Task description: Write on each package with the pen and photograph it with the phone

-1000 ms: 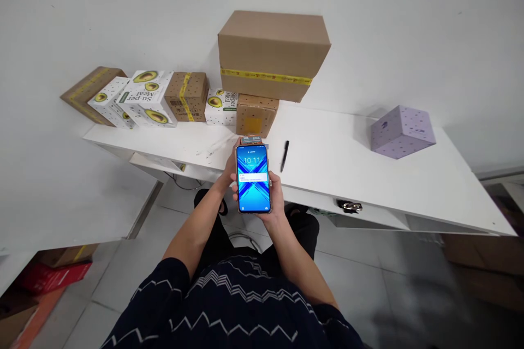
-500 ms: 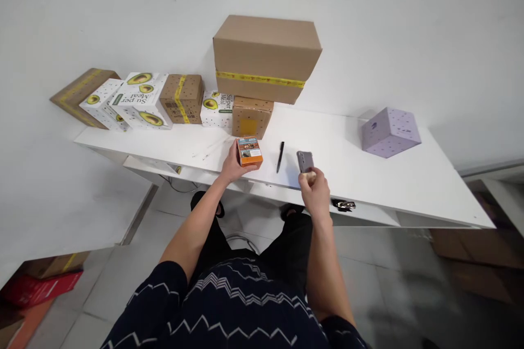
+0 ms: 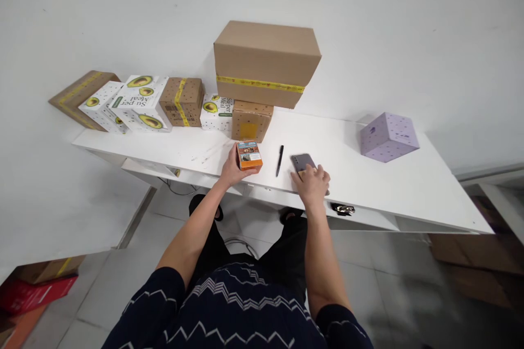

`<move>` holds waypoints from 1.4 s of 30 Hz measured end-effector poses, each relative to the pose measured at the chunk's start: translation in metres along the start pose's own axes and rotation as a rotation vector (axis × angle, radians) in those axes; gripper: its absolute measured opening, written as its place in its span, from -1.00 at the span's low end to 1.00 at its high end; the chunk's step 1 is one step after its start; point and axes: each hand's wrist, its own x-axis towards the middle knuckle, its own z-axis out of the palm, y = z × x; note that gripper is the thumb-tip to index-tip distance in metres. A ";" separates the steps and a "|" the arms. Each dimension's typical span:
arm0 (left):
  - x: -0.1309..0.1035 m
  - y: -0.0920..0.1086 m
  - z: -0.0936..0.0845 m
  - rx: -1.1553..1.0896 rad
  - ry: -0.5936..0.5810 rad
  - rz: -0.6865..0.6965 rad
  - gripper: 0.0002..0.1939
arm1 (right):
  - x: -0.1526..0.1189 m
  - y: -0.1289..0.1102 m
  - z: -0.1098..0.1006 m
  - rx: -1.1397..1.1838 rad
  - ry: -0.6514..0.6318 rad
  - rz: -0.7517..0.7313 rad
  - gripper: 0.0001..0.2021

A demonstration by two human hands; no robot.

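While your left hand (image 3: 234,168) holds the small orange box (image 3: 249,154) at the bench's (image 3: 368,185) near edge, your right hand (image 3: 314,184) has come down onto the bench with the phone (image 3: 303,162). A second ago both hands held that phone up, screen lit, right over the orange box. Half a second ago the right hand was carrying it out to the right, off the surface. Now it lies face down, dark back up, just right of the black pen (image 3: 279,160).

Right fingers: draped flat over the phone's near end, touching it. Can't tell whether they grip it or only rest on it.

Left fingers: wrapped around the orange box's left side, thumb on the near face, closed on it. Box stands upright on the bench, just in front of the small brown carton (image 3: 250,121). It hasn't shifted over the last half second.

My read: phone is parked, and the orange box is now the item in hand.

Around it:
- big taped carton (image 3: 266,62) sits on the small brown one, against the wall
- row of avocado-print boxes (image 3: 139,101) and another taped brown box (image 3: 182,100) run off to the left
- lilac box (image 3: 388,136) well apart at the right
- keys (image 3: 343,209) hang below the bench front, near your right wrist
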 end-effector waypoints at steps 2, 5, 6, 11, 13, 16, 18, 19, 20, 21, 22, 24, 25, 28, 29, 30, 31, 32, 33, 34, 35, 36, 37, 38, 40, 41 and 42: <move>0.000 0.000 0.002 0.033 0.018 0.010 0.28 | -0.013 -0.024 0.000 0.171 -0.037 -0.107 -0.41; 0.001 -0.002 0.005 0.128 0.064 0.038 0.33 | -0.035 -0.075 0.004 0.429 -0.170 -0.238 -0.32; 0.001 -0.003 0.005 0.159 0.073 0.053 0.34 | -0.041 -0.092 0.006 0.424 -0.208 -0.245 -0.26; 0.002 -0.013 0.004 0.234 0.024 0.174 0.24 | -0.041 -0.131 0.018 0.371 -0.235 -0.184 -0.13; 0.002 -0.018 0.002 0.241 -0.001 0.206 0.32 | -0.031 -0.119 0.018 0.493 -0.160 -0.192 -0.18; 0.002 -0.022 0.001 0.224 -0.027 0.213 0.41 | -0.006 -0.085 0.010 0.677 0.021 -0.151 -0.23; 0.001 -0.021 0.000 0.219 -0.043 0.216 0.31 | 0.020 -0.062 0.000 0.687 0.157 -0.097 -0.19; 0.000 -0.020 0.000 0.230 -0.055 0.220 0.24 | 0.034 -0.053 -0.004 0.660 0.200 -0.078 -0.18; 0.000 -0.019 0.001 0.251 -0.068 0.222 0.17 | 0.050 -0.046 -0.008 0.617 0.229 -0.051 -0.16; 0.000 -0.017 0.001 0.277 -0.080 0.220 0.13 | 0.066 -0.043 -0.010 0.573 0.235 -0.031 -0.17; 0.000 -0.015 0.002 0.305 -0.088 0.218 0.10 | 0.082 -0.042 -0.010 0.541 0.230 -0.012 -0.20; 0.000 -0.013 0.003 0.350 -0.088 0.211 0.06 | 0.111 -0.050 -0.005 0.520 0.202 0.005 -0.28; 0.000 -0.012 0.003 0.365 -0.081 0.209 0.04 | 0.124 -0.057 -0.001 0.531 0.187 0.007 -0.30; 0.001 -0.013 0.001 0.391 -0.066 0.211 -0.02 | 0.154 -0.080 0.018 0.605 0.123 0.003 -0.22; 0.002 -0.013 0.000 0.396 -0.064 0.212 -0.03 | 0.162 -0.086 0.024 0.656 0.082 -0.007 -0.19; 0.002 -0.014 -0.001 0.401 -0.062 0.213 -0.04 | 0.168 -0.089 0.028 0.712 0.040 -0.016 -0.19; 0.003 -0.014 -0.002 0.407 -0.059 0.214 -0.05 | 0.173 -0.088 0.031 0.765 0.003 -0.024 -0.21; 0.003 -0.014 -0.002 0.415 -0.055 0.216 -0.06 | 0.177 -0.083 0.032 0.800 -0.015 -0.025 -0.24; 0.003 -0.014 -0.002 0.423 -0.053 0.221 -0.06 | 0.181 -0.073 0.029 0.803 -0.001 -0.018 -0.29; 0.004 -0.014 -0.001 0.434 -0.051 0.228 -0.06 | 0.184 -0.060 0.024 0.762 0.057 -0.001 -0.34; 0.004 -0.013 -0.001 0.447 -0.051 0.236 -0.07 | 0.188 -0.042 0.016 0.697 0.135 0.023 -0.37; 0.004 -0.013 0.000 0.461 -0.053 0.242 -0.07 | 0.191 -0.022 0.005 0.594 0.256 0.052 -0.41; 0.004 -0.012 0.001 0.479 -0.057 0.249 -0.07 | 0.195 0.000 -0.008 0.489 0.379 0.094 -0.42; 0.004 -0.011 0.003 0.498 -0.061 0.255 -0.07 | 0.199 0.023 -0.022 0.449 0.437 0.140 -0.39; 0.005 -0.010 0.006 0.547 -0.069 0.263 -0.07 | 0.206 0.068 -0.049 0.398 0.509 0.251 -0.23; 0.005 -0.010 0.007 0.573 -0.074 0.264 -0.08 | 0.210 0.087 -0.062 0.339 0.533 0.365 -0.13; 0.004 -0.009 0.008 0.597 -0.079 0.261 -0.07 | 0.213 0.105 -0.072 0.279 0.544 0.452 -0.03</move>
